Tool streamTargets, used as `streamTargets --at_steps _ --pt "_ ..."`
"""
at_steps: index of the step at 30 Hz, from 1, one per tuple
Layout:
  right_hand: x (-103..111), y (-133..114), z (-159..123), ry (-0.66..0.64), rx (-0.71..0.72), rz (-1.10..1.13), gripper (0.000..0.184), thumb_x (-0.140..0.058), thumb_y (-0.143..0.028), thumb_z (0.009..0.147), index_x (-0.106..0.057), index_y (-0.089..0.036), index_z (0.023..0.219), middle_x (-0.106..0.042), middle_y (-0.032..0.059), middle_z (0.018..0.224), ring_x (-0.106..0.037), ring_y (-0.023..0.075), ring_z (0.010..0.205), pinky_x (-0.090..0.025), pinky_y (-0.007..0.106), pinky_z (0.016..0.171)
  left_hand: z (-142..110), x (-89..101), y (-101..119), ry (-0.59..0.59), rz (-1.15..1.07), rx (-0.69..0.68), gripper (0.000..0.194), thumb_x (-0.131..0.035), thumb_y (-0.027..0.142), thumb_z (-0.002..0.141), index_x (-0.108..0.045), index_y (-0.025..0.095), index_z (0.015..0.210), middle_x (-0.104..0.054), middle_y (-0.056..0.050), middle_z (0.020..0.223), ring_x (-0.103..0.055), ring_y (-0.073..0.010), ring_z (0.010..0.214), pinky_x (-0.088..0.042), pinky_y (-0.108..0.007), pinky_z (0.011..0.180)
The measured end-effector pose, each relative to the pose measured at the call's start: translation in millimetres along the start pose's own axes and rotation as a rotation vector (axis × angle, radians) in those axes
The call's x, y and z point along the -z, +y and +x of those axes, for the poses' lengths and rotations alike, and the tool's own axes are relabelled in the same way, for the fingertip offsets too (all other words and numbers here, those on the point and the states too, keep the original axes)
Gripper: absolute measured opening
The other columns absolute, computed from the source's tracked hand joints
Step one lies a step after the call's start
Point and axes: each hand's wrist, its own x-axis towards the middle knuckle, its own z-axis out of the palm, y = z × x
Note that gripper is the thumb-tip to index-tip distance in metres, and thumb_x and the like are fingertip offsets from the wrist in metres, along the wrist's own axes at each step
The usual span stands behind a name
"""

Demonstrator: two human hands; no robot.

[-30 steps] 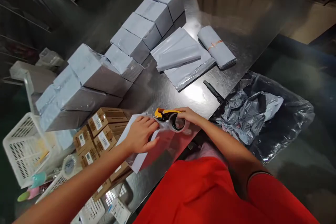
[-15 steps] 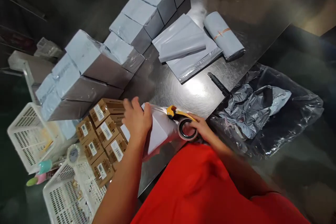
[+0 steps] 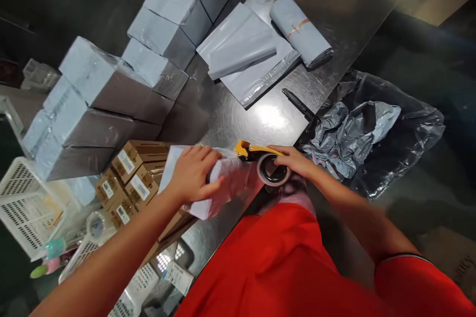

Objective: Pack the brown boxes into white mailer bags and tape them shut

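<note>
My left hand (image 3: 195, 171) grips a white-wrapped parcel (image 3: 226, 178) from above, its fingers over the top edge and its thumb against the near side. The parcel lies at the near edge of the steel table. My right hand (image 3: 295, 159) is closed around the yellow handle of a tape dispenser (image 3: 243, 149), just right of the parcel. A tape roll (image 3: 261, 172) hangs from the dispenser below my fingers. Between the dispenser and the parcel there seems to be clear tape, though its exact edge is hard to make out.
Wrapped white parcels (image 3: 111, 119) are stacked at the left and back, beside brown labelled boxes (image 3: 130, 161). Grey mailer bags (image 3: 245, 59), a banded roll of bags (image 3: 301, 29) and a black cutter (image 3: 297, 103) lie on the table (image 3: 238, 119). Crumpled plastic (image 3: 345, 133) sits right; a white basket (image 3: 22, 193) left.
My left hand has come down from a raised, spread pose onto the parcel. The dispenser has moved slightly right relative to the parcel, and the camera view has shifted.
</note>
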Motion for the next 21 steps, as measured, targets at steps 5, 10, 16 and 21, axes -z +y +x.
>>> streamTargets --at_steps 5,10,16,21 --pt "5.0 35.3 -75.8 0.126 -0.061 0.054 0.060 -0.065 -0.024 0.063 -0.069 -0.025 0.123 -0.069 0.0003 0.126 -0.059 0.0307 0.123 -0.043 0.044 0.109 3.6 1.9 -2.6 0.012 0.016 0.292 0.045 -0.037 0.051 0.082 -0.062 0.017 0.100 -0.066 -0.014 0.095 -0.058 -0.0323 0.090 -0.040 -0.045 0.076" --pt "-22.1 63.0 -124.3 0.133 -0.086 0.101 0.063 -0.065 -0.025 0.068 -0.063 -0.024 0.131 -0.060 0.0026 0.140 -0.052 0.0305 0.132 -0.037 0.045 0.115 5.4 -1.6 0.6 0.058 0.029 0.480 0.042 -0.037 0.048 0.084 -0.059 0.017 0.104 -0.067 -0.013 0.097 -0.061 -0.0319 0.094 -0.042 -0.042 0.078" --pt "-43.1 81.5 -155.0 0.079 -0.078 0.114 0.066 -0.066 -0.023 0.069 -0.060 -0.022 0.134 -0.056 0.0052 0.144 -0.047 0.0321 0.137 -0.034 0.045 0.116 8.2 -0.7 10.0 0.064 0.045 0.591 0.038 -0.038 0.044 0.085 -0.059 0.018 0.103 -0.068 -0.013 0.100 -0.063 -0.0317 0.096 -0.042 -0.039 0.077" --pt "-73.9 103.4 -139.6 0.097 -0.032 0.152 0.065 -0.065 -0.022 0.066 -0.063 -0.025 0.131 -0.060 0.0019 0.139 -0.054 0.0282 0.130 -0.040 0.041 0.112 9.9 0.1 18.7 0.082 0.030 0.679 0.033 -0.037 0.041 0.086 -0.057 0.019 0.099 -0.070 -0.014 0.101 -0.064 -0.0327 0.098 -0.042 -0.040 0.076"
